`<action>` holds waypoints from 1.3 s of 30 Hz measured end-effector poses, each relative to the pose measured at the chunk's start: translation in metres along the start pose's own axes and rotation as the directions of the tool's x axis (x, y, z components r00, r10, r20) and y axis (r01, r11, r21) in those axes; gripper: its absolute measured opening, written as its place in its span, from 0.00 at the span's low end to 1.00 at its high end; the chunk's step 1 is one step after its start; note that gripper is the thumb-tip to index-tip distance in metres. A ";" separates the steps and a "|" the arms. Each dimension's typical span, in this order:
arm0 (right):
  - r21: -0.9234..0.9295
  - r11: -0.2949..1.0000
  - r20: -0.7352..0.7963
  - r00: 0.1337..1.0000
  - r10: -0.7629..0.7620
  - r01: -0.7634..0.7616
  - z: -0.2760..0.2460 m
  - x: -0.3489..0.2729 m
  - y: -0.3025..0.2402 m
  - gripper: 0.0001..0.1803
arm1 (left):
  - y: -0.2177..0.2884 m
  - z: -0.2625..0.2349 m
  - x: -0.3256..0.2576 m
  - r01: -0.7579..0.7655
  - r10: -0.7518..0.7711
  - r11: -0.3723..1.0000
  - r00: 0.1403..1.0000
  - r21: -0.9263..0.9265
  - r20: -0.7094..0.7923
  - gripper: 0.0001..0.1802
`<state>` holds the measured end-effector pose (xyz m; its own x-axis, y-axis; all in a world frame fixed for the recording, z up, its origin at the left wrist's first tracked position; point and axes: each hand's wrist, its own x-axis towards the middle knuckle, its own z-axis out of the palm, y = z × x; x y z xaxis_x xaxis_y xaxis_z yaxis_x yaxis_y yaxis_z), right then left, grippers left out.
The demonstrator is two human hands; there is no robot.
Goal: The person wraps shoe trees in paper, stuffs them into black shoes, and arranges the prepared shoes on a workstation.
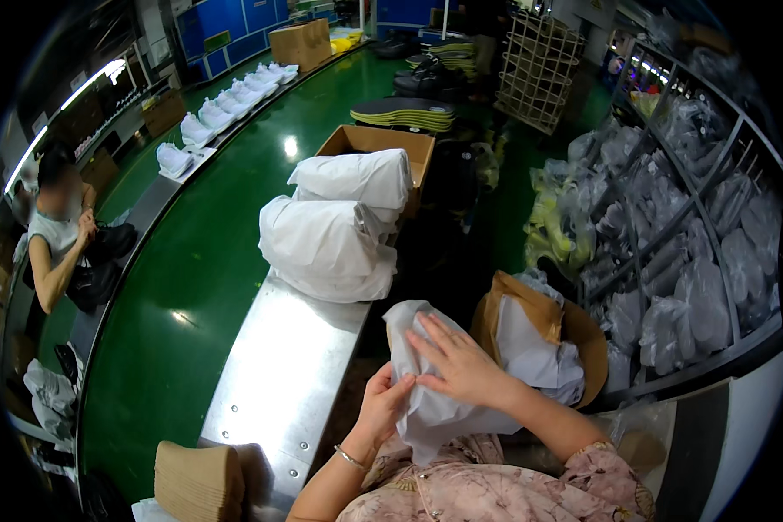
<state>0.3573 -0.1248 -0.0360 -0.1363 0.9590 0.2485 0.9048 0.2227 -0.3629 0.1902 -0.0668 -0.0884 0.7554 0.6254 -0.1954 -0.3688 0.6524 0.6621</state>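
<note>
My left hand, with a bracelet at the wrist, pinches the lower left edge of a sheet of white tissue paper. The sheet stands bunched in front of my body and hangs down onto my lap. Across its upper part my right hand lies with the fingers stretched out and slightly apart. A thin brownish edge shows at the paper's upper left; whether something is inside cannot be made out. Beyond my hands, two white paper-wrapped bundles sit at the far end of a metal shelf.
A brown paper bag with white sheets stands right of my hands. Folded brown cardboard pieces lie near left. Behind the bundles is an open carton. A rack of plastic-wrapped items fills the right. Across the green line sits another person.
</note>
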 end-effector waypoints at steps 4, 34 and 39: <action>-0.152 0.987 0.038 0.998 -0.053 0.058 0.000 0.005 -0.008 0.36 | 0.003 -0.005 -0.001 -0.008 0.009 1.000 1.000 -0.022 0.019 0.17; 0.411 0.805 0.489 0.849 0.201 -0.427 -0.038 0.012 0.002 0.69 | 0.013 -0.015 -0.011 0.104 -0.109 0.994 0.987 0.045 0.118 0.15; 0.540 0.730 0.434 0.882 0.184 -0.418 -0.040 0.013 -0.009 0.71 | 0.019 -0.015 -0.012 0.001 -0.019 0.993 0.987 0.115 0.160 0.20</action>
<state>0.3636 -0.1214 0.0068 -0.1289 0.9628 -0.2373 0.4999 -0.1436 -0.8541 0.1665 -0.0556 -0.0844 0.8390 0.5366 -0.0900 -0.3038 0.5992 0.7407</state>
